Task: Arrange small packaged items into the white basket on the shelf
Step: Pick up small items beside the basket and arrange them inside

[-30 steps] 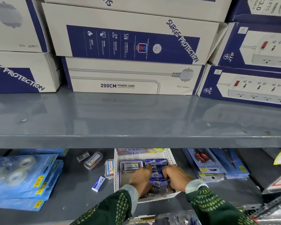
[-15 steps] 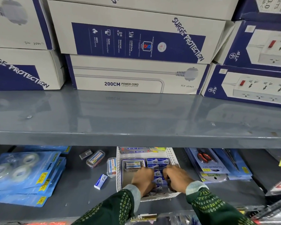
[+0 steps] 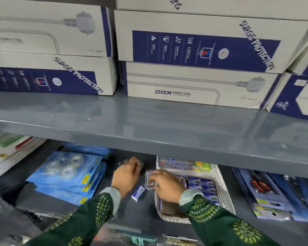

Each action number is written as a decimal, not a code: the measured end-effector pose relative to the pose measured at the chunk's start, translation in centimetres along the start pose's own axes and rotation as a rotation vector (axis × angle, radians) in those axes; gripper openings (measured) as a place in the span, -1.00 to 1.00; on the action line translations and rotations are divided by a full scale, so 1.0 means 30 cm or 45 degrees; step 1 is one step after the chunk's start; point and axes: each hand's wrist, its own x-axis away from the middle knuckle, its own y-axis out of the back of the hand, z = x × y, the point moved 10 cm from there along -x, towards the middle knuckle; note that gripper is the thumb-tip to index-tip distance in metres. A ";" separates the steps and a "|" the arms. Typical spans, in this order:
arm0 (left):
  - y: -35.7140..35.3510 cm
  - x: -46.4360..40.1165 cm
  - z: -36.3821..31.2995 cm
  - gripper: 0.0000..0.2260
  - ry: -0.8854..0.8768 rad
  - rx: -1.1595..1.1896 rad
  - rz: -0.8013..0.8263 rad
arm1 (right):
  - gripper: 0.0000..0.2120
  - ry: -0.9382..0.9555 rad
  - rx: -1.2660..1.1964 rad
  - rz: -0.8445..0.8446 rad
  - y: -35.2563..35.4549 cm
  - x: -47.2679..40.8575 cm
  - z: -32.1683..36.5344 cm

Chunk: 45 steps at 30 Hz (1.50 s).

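Observation:
The white basket (image 3: pixel 220 189) sits on the lower grey shelf, holding rows of small blue-and-white packs (image 3: pixel 201 183) and long boxes at its back. My left hand (image 3: pixel 126 176) is left of the basket, fingers closed on a small clear plastic case (image 3: pixel 125 162) lying on the shelf. My right hand (image 3: pixel 165 185) is at the basket's left rim, gripping another clear plastic case (image 3: pixel 149 179). A small blue-and-white box (image 3: pixel 138 193) lies on the shelf between my wrists.
Blue blister packs of tape rolls (image 3: pixel 68 173) are stacked at the left. Scissor packs (image 3: pixel 267 190) lie right of the basket. The upper shelf edge (image 3: pixel 149 139) overhangs closely, loaded with surge-protector boxes (image 3: pixel 194 82). A perforated white tray (image 3: pixel 20 153) is at far left.
Both hands have come out of the basket and moved left to the loose clear cases on the shelf. The camera has shifted left, so the basket now sits further right.

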 end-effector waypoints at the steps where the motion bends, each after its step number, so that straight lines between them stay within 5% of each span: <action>1: 0.001 -0.024 0.069 -0.85 0.073 -0.035 0.008 | -0.70 0.046 0.033 0.046 -0.043 -0.030 0.033; 5: -0.064 -0.112 0.253 -0.78 0.230 -0.231 0.138 | -0.63 0.126 0.372 0.266 -0.211 -0.098 0.091; 10: -0.175 -0.212 0.319 -0.54 0.153 -0.345 0.404 | -0.53 0.062 0.466 0.451 -0.270 -0.132 0.078; 13: -0.229 -0.231 0.321 -0.66 0.108 -0.261 0.543 | -0.67 0.088 0.498 0.478 -0.292 -0.139 0.095; 21: -0.197 -0.224 0.296 -0.74 0.059 -0.210 0.399 | -0.87 0.173 0.719 0.439 -0.330 -0.091 0.131; 27: -0.070 -0.226 0.234 -0.83 0.125 -0.114 0.121 | -0.75 -0.012 0.116 0.124 -0.071 -0.080 0.125; 33: 0.025 -0.109 -0.047 -0.92 -0.225 0.265 -0.133 | -0.57 -0.403 -0.334 0.033 0.126 0.107 -0.193; 38: -0.093 0.086 -0.331 -0.85 -0.441 0.606 0.197 | -0.58 -0.694 -0.196 0.116 0.194 0.351 -0.461; 45: -0.345 0.241 -0.538 -0.84 -0.427 0.475 0.552 | -0.80 -0.687 -0.056 0.243 0.154 0.528 -0.466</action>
